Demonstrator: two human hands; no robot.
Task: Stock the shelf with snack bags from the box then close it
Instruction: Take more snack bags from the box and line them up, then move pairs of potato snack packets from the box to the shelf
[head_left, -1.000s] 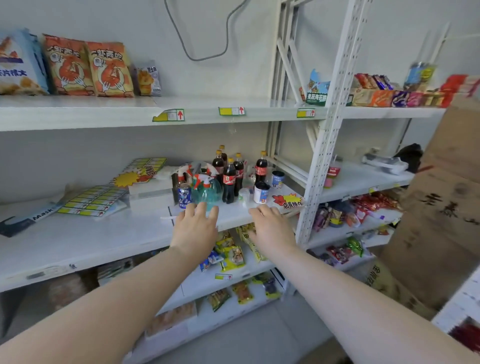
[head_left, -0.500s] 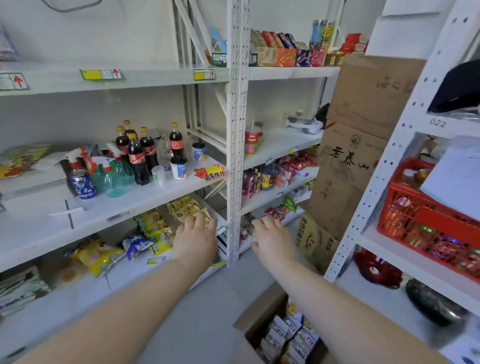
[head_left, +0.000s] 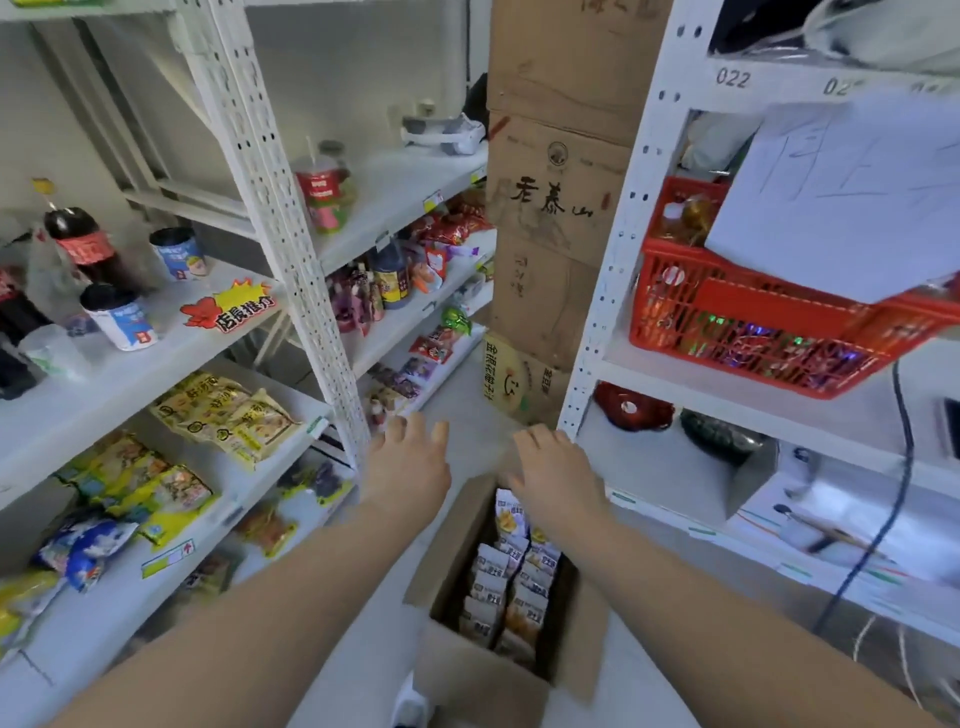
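Reaching over the open box, nothing in the hands yet

Looks like the pick-up step to me: the box (head_left: 483, 680) sits on the floor (head_left: 363, 649) between the two racks, flaps open, with snack bags (head_left: 511, 587) packed upright in two neat rows inside. The left hand (head_left: 408, 462) and right hand (head_left: 553, 478) are both empty, palms down, fingers loosely spread, set a bit apart from each other. The right hovers over the far end of the box, the left just off its far-left flap. Can't tell if either is touching the cardboard. My guess for the next move: drop down, pinch a bag or a few by their top edges (they're packed tight, so lift straight up), then swing left to a bare bit of shelf (head_left: 171, 364). Closing the flaps comes way later, the box is pretty much full.
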